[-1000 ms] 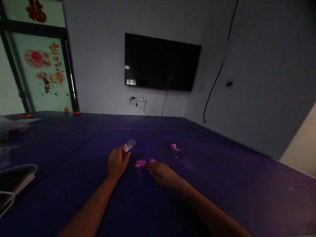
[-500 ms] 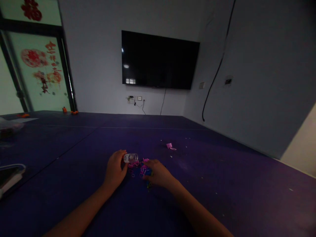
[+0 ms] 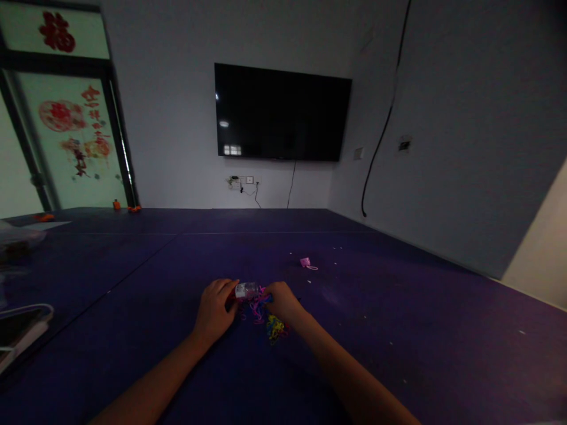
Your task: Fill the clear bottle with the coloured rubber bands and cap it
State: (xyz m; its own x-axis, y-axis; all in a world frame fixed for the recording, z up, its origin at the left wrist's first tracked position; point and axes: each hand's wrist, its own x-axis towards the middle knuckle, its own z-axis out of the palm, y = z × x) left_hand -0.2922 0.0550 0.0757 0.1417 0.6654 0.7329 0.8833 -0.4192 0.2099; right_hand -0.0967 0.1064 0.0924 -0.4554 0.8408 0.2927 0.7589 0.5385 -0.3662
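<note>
My left hand [image 3: 217,310] is closed around a small clear jar [image 3: 248,290], which lies on its side just above the purple surface with its mouth to the right. At that mouth my right hand [image 3: 282,302] has its fingers pinched together on some pink rubber bands [image 3: 258,311]; part of the bunch is hidden behind the fingers. Beneath the right wrist lies a tangled heap of yellow, blue and red rubber bands [image 3: 276,328].
A pink tag with a loop [image 3: 305,262] lies farther out on the purple surface [image 3: 186,254], among small white scraps. To the left are a white-edged device [image 3: 26,339] and a clear plastic bag [image 3: 18,239]. A television [image 3: 283,112] hangs on the wall.
My left hand and the jar have shifted slightly right. The right hand's fingers have closed and come up to the jar's mouth, uncovering the yellow rubber bands.
</note>
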